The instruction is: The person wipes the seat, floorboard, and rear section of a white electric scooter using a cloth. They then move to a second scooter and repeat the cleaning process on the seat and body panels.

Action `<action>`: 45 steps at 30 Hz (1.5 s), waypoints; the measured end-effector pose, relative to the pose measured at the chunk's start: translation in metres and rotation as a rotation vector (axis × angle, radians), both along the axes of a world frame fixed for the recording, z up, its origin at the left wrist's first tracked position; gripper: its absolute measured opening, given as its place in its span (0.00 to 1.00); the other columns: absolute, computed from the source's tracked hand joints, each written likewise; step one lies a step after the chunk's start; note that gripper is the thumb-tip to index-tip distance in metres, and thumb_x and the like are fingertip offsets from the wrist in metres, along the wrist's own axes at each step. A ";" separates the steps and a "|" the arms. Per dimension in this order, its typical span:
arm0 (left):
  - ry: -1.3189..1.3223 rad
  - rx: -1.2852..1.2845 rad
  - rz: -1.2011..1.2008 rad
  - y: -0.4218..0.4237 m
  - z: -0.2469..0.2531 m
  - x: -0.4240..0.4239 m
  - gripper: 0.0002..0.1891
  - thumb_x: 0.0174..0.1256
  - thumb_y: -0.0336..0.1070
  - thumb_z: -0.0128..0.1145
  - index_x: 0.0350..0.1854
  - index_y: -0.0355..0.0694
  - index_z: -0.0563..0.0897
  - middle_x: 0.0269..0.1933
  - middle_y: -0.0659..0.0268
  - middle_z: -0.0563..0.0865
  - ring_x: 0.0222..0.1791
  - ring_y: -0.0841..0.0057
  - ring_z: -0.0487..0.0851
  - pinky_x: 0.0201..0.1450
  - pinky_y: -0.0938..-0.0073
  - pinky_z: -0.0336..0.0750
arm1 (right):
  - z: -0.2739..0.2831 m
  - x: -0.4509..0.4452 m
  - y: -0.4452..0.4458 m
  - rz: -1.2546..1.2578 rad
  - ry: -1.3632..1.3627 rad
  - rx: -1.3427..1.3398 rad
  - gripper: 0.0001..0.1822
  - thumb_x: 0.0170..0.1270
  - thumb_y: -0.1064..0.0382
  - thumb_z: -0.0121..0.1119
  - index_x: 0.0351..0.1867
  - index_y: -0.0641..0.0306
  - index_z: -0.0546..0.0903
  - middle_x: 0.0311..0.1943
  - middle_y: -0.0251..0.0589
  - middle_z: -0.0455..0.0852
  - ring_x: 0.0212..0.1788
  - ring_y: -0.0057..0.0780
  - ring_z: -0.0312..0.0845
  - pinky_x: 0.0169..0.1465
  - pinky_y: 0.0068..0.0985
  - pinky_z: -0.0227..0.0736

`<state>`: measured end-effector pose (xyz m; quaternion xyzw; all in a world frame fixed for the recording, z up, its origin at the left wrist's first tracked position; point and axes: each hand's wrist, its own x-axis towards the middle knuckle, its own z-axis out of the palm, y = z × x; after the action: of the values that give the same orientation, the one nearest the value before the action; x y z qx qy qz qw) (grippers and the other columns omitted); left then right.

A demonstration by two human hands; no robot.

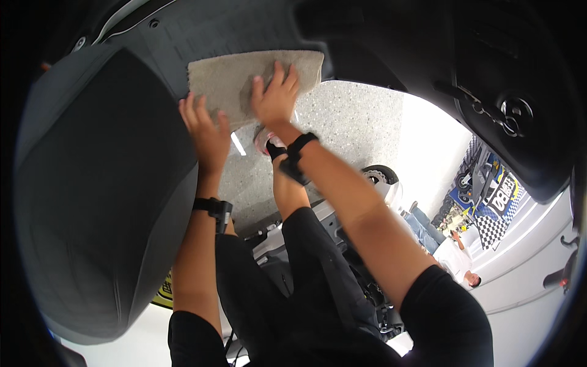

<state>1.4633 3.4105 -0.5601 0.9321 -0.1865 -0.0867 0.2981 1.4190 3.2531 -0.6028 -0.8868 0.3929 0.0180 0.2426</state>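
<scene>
A beige cloth (pixel 220 75) lies spread over the dark footboard (pixel 220 27) of a scooter, its near edge hanging over the side. My right hand (pixel 277 96) rests on the cloth right of its middle, fingers spread and pointing away from me. At the cloth's lower left corner is my left hand (pixel 206 130), fingers apart, beside the scooter's dark seat (pixel 101 183). Neither hand is closed around the cloth. Each wrist wears a black strap with a small device.
The scooter's black front panel (pixel 390 41) with a metal bag hook rises at the right. Speckled floor (pixel 353 114) shows below the footboard, with my shoe (pixel 263 140) on it. Behind my legs are parts of another scooter and its wheel (pixel 380 174). Another person (pixel 454 257) is farther off at right.
</scene>
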 end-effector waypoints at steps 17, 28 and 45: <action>-0.120 0.390 -0.121 0.000 -0.032 -0.002 0.40 0.74 0.59 0.53 0.76 0.32 0.63 0.78 0.43 0.62 0.80 0.45 0.58 0.75 0.42 0.61 | -0.034 0.203 -0.114 0.460 -0.328 -0.323 0.46 0.67 0.31 0.53 0.75 0.65 0.68 0.77 0.50 0.65 0.80 0.51 0.54 0.80 0.50 0.41; -0.059 0.380 -0.111 0.001 -0.038 -0.005 0.42 0.71 0.59 0.54 0.76 0.30 0.61 0.80 0.46 0.58 0.82 0.46 0.52 0.79 0.43 0.53 | -0.001 0.052 -0.059 0.456 0.139 0.083 0.40 0.66 0.48 0.59 0.79 0.49 0.63 0.82 0.52 0.52 0.70 0.61 0.67 0.64 0.53 0.68; -0.024 0.311 -0.083 0.010 -0.040 -0.005 0.45 0.67 0.57 0.60 0.78 0.32 0.61 0.81 0.48 0.59 0.81 0.47 0.54 0.80 0.48 0.51 | -0.047 0.199 -0.103 -0.094 -0.091 -0.298 0.40 0.73 0.45 0.50 0.79 0.68 0.58 0.68 0.64 0.70 0.72 0.58 0.62 0.73 0.48 0.53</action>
<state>1.4580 3.4204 -0.6002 0.9594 -0.2127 -0.1158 0.1443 1.6177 3.1502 -0.6498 -0.8934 0.4211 -0.0918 0.1267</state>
